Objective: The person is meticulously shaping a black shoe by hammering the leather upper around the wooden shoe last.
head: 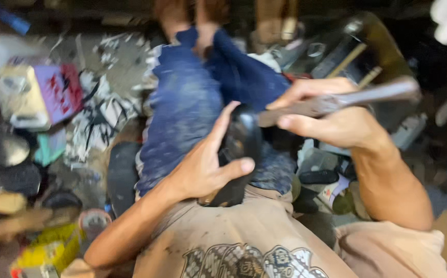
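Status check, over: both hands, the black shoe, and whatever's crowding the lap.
Left hand gripping black shoe on lap. Right hand holding flat metal tool against it. Cluttered floor both sides, image blurred.

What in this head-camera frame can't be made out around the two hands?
- Dark object in left hand: blurred, partly hidden by the palm; kind unclear.
- Flat grey tool in right hand: motion-smeared; tip undefined.
- Floor clutter: blurred.
- Feet: cut off at top.
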